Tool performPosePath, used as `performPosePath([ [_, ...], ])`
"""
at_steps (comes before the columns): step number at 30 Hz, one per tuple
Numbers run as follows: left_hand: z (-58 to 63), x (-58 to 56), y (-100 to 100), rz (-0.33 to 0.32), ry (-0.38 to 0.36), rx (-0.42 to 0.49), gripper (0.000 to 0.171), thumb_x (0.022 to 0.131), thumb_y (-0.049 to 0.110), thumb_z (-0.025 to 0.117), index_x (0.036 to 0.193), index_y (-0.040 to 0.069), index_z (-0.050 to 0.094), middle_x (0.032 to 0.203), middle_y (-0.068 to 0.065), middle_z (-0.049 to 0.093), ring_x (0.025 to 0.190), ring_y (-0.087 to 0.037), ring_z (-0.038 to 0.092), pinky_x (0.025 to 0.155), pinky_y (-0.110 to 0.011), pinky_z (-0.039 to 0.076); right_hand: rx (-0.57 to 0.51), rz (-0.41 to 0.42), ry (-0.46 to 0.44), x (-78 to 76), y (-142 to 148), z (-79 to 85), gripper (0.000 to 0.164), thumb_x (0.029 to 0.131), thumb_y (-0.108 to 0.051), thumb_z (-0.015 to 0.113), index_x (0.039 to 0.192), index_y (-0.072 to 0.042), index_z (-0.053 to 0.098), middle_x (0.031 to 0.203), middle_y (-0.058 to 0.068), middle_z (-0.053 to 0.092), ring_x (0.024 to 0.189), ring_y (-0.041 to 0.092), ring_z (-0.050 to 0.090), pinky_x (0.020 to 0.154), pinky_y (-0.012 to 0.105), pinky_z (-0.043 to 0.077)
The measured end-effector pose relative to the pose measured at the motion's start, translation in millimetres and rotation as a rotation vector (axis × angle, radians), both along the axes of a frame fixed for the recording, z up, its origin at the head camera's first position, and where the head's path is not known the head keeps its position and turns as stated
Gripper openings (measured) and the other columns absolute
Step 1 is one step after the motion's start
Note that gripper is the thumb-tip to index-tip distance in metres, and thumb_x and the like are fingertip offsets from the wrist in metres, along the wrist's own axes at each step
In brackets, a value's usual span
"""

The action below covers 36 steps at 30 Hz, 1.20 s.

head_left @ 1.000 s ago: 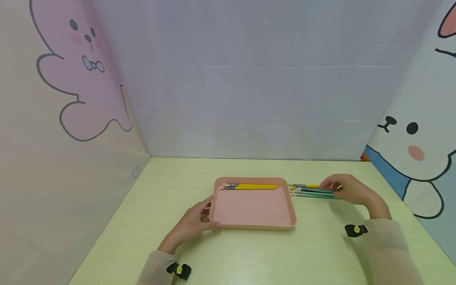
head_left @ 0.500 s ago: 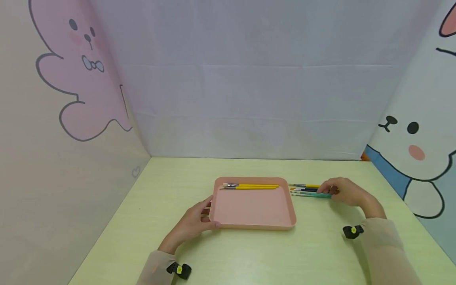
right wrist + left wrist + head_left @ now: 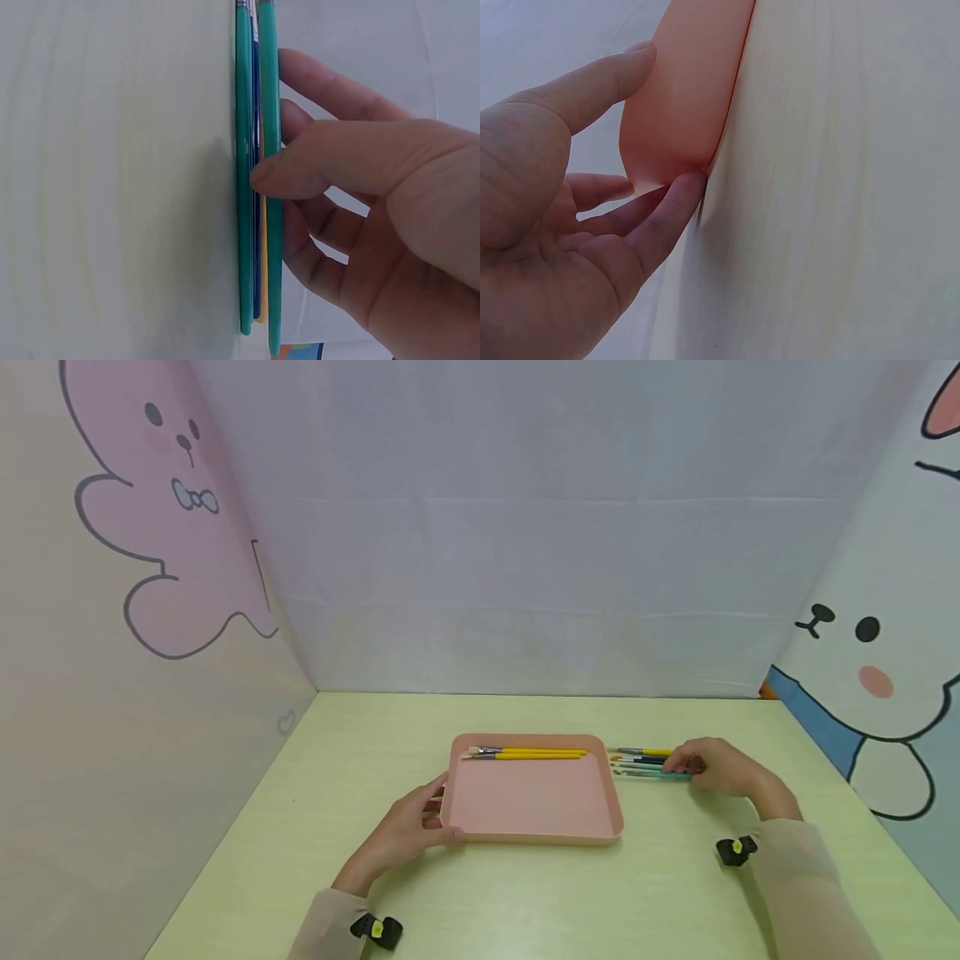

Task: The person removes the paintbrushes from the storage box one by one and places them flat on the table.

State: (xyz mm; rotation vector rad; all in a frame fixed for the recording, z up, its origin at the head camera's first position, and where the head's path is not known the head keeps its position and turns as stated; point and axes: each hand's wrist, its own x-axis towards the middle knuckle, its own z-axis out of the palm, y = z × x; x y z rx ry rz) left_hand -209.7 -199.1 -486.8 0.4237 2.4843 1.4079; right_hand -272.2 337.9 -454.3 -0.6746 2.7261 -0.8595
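My left hand (image 3: 411,825) grips the near left corner of a shallow pink tray (image 3: 536,802), with the thumb along its front wall and the other fingers at the left side. Two yellow-handled paintbrushes (image 3: 540,756) lie inside, near the far edge. To the tray's right, my right hand (image 3: 723,766) pinches the handle of a green paintbrush (image 3: 271,247) between thumb and fingers. Behind that handle in the right wrist view are another green paintbrush (image 3: 244,225), a dark blue paintbrush (image 3: 256,292) and a yellow paintbrush (image 3: 262,311). The right hand partly hides their handles in the head view.
The pale yellow table (image 3: 525,897) meets a white curtain (image 3: 525,568) at the back. Printed panels with cartoon animals stand at the left (image 3: 172,602) and right (image 3: 900,710). A black wrist device (image 3: 735,850) sits on the right sleeve.
My right hand has moved nearer and slightly left, from by the yellow and dark blue paintbrushes to a green one. The left hand and tray stay put.
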Motion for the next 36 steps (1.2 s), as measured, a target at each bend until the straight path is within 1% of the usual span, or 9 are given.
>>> performPosePath([
  [4,0.0,-0.1,0.1,-0.006,0.007,0.000,0.102,0.088,0.034,0.090,0.169,0.016,0.031,0.155,-0.011,0.053,0.129,-0.028,0.062,0.103,-0.032,0.059,0.005,0.000,0.000,-1.2,-0.5,-2.7,0.041,0.084,0.021,0.066,0.109,-0.009,0.079,0.110,0.007,0.072,0.089,0.016,0.058,0.075,0.025,0.053],
  [7,0.1,-0.6,0.3,-0.006,0.013,0.006,0.102,0.088,0.034,0.090,0.169,0.016,0.031,0.155,-0.012,0.053,0.130,-0.028,0.062,0.103,-0.032,0.059,0.011,-0.009,-0.005,-2.5,-1.8,-3.7,0.041,0.084,0.021,0.066,0.107,-0.010,0.079,0.107,0.005,0.072,0.089,0.016,0.057,0.075,0.024,0.052],
  [8,0.1,-0.8,0.5,-0.001,0.008,0.004,0.102,0.088,0.034,0.090,0.169,0.017,0.031,0.155,-0.010,0.053,0.130,-0.028,0.061,0.103,-0.031,0.058,0.014,-0.008,-0.003,-2.8,-2.2,-3.9,0.041,0.084,0.021,0.066,0.107,-0.011,0.079,0.107,0.004,0.072,0.088,0.016,0.057,0.075,0.025,0.052],
  [16,1.1,-0.9,0.7,0.005,0.008,-0.004,0.102,0.088,0.034,0.090,0.169,0.016,0.031,0.155,-0.011,0.054,0.131,-0.028,0.061,0.103,-0.031,0.059,0.036,-0.014,0.014,-1.7,-6.0,-3.7,0.041,0.080,0.022,0.067,0.105,-0.009,0.078,0.103,0.004,0.070,0.086,0.017,0.055,0.072,0.026,0.051],
  [24,0.8,1.0,2.1,0.017,0.017,0.001,0.100,0.087,0.031,0.091,0.168,0.015,0.034,0.153,-0.013,0.055,0.129,-0.030,0.062,0.103,-0.036,0.059,0.053,-0.032,0.037,-3.5,-7.2,-6.7,0.041,0.079,0.022,0.068,0.101,-0.011,0.078,0.097,-0.001,0.068,0.083,0.017,0.055,0.071,0.026,0.051],
  [31,1.1,0.8,1.7,0.015,0.016,0.004,0.100,0.087,0.031,0.091,0.168,0.016,0.034,0.153,-0.012,0.055,0.129,-0.030,0.062,0.102,-0.033,0.060,0.048,-0.033,0.053,-4.2,-6.2,-6.9,0.039,0.080,0.022,0.069,0.102,-0.009,0.078,0.100,0.003,0.070,0.083,0.020,0.059,0.071,0.027,0.053],
  [36,0.4,-0.3,1.5,0.017,0.015,0.004,0.100,0.087,0.031,0.091,0.168,0.016,0.034,0.153,-0.012,0.055,0.130,-0.029,0.062,0.102,-0.032,0.059,0.048,-0.034,0.061,-4.9,-6.1,-8.4,0.040,0.080,0.023,0.068,0.102,-0.009,0.078,0.100,0.003,0.070,0.085,0.020,0.059,0.072,0.028,0.054],
])
